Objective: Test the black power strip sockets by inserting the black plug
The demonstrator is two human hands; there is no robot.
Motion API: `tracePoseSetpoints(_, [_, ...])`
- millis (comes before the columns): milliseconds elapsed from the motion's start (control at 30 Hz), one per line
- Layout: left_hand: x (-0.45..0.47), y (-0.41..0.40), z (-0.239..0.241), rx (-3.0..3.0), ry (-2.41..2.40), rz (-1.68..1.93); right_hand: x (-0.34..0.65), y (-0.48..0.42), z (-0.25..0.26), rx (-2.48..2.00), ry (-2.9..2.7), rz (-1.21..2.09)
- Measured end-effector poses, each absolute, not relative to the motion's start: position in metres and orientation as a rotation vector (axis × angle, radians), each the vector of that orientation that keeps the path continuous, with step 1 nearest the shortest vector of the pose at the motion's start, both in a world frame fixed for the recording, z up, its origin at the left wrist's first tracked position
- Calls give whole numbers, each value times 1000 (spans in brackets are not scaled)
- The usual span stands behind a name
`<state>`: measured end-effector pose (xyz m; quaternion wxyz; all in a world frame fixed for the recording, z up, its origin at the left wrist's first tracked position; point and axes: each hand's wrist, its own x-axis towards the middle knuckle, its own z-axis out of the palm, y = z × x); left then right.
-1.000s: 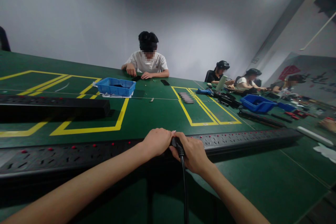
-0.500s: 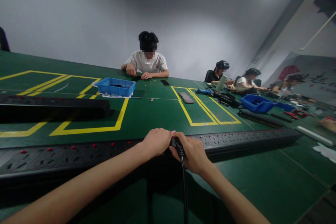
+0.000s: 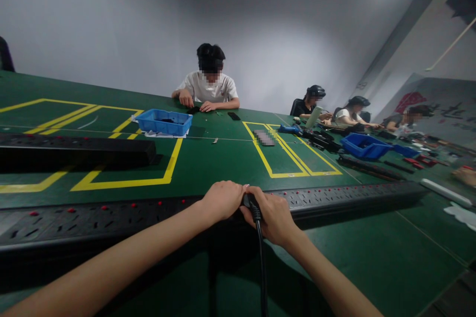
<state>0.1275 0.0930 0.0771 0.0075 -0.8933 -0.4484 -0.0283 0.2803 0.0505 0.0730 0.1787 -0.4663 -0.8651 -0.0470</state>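
Observation:
A long black power strip with red buttons and rows of sockets lies across the green table in front of me. My left hand is closed over its middle, the fingers mostly hidden behind the strip. Right beside it, touching it, my right hand is closed around a black power plug. From the plug a black cord hangs down past the near edge of the strip. The hands hide whether the plug's pins are in a socket. A second black power strip lies farther back on the left.
Behind the strips stands a blue tray; a blue bin is at the right among tools and black parts. Yellow tape marks rectangles on the table. A person sits opposite, and several others sit at the far right.
Both hands stay at the same place on the strip and plug. Across the table, the small black piece near the person opposite looks slightly shifted.

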Motion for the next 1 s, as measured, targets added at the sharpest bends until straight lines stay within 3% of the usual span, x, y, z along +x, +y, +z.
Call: tracePoseSetpoints(1000, [127,96,72,-2778,-1365,-116,281,51,73,-1313,-2463,-112])
